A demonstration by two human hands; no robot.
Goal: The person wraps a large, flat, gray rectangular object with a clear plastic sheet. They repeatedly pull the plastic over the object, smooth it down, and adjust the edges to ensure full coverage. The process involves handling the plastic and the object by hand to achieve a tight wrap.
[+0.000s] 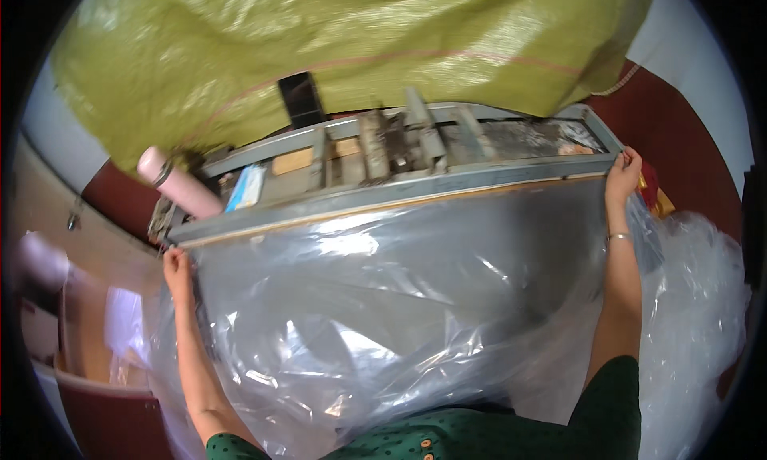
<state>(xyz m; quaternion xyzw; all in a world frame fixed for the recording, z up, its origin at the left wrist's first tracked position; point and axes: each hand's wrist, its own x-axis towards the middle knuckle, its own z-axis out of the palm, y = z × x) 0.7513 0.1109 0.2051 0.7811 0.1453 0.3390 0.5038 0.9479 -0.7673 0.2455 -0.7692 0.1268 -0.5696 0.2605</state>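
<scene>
A large clear plastic sheet (383,292) spreads over the grey front surface and hangs down toward my lap. My left hand (177,270) is closed at the sheet's upper left corner, its fingertips pinched beside the front rail. At the opposite end, my right hand (623,180) pinches the sheet's upper right edge near the rail's corner, and a bangle circles that wrist. Both arms are stretched wide. Behind the sheet's upper edge runs a long grey metal tray (319,203) split into compartments by crossbars.
The tray holds a pink bottle (180,184), a blue-and-white packet (246,187) and metal pieces (423,136). A black phone (301,101) leans behind it, against a yellow-green woven sheet (359,45). Crumpled clear plastic (691,300) is heaped at right; an open cabinet (88,300) stands at left.
</scene>
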